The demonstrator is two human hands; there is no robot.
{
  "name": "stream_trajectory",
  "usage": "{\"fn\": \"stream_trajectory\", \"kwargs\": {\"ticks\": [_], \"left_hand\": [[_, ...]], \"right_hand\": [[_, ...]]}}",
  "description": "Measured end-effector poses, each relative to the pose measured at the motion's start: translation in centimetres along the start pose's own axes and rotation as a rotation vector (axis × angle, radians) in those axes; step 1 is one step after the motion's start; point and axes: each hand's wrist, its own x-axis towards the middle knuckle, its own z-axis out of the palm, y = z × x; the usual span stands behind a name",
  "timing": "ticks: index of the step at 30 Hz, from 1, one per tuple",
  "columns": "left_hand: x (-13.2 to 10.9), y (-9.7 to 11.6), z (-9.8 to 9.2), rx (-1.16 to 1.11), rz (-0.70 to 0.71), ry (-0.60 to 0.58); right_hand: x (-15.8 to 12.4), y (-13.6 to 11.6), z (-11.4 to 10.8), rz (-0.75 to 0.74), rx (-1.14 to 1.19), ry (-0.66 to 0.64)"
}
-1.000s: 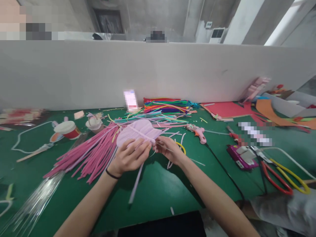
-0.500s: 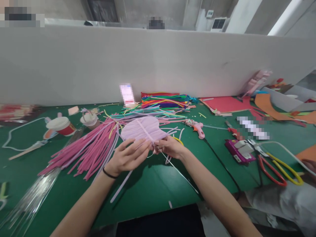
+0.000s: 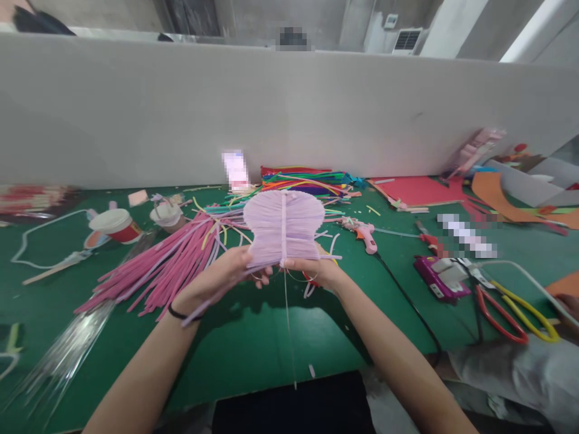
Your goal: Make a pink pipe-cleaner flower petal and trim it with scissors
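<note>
A lilac fuzzy piece [image 3: 265, 223], built of rows of pipe cleaner with a strip down its middle, is held upright above the table. My left hand [image 3: 226, 274] grips its lower left edge, some fingers hidden behind it. My right hand [image 3: 319, 268] pinches the lower right edge, its thumb near the middle strip. A thin wire [image 3: 289, 325] hangs down from the bottom centre. One loose lilac strand [image 3: 203, 307] trails from the lower edge across my left wrist.
Pink pipe cleaners [image 3: 158, 265] lie to the left, beside cups [image 3: 118, 226]. Coloured bundles [image 3: 303, 181] are at the back. A glue gun [image 3: 367, 236], purple power strip [image 3: 436, 280] and scissors [image 3: 502, 319] lie right. A person's hand [image 3: 570, 307] is at the right edge.
The lilac piece has turned upright, its wide face now towards me. My left hand has moved to its lower left edge. The wire has swung from slanting right to hanging nearly straight down.
</note>
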Motion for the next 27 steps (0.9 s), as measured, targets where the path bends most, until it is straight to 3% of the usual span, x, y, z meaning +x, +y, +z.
{"fn": "stream_trajectory", "kwargs": {"ticks": [2,6,13,20,27], "left_hand": [[-0.3,-0.2,0.3,0.136,-0.019,0.033],[0.1,-1.1,0.7,0.191,0.004,0.143],[0.6,-1.6,0.8,0.138,0.056,0.241],[0.8,-1.5,2.1,0.027,0.012,0.343],[0.9,-1.5,1.9,0.029,0.005,0.299]], "right_hand": [[-0.2,-0.2,-0.2,0.03,-0.059,-0.045],[-0.3,-0.1,-0.9,0.076,-0.117,-0.074],[0.6,0.7,-1.5,0.028,-0.009,0.035],[0.8,0.4,-0.8,0.03,-0.028,0.125],[0.8,0.7,-1.5,0.028,-0.08,0.111]]}}
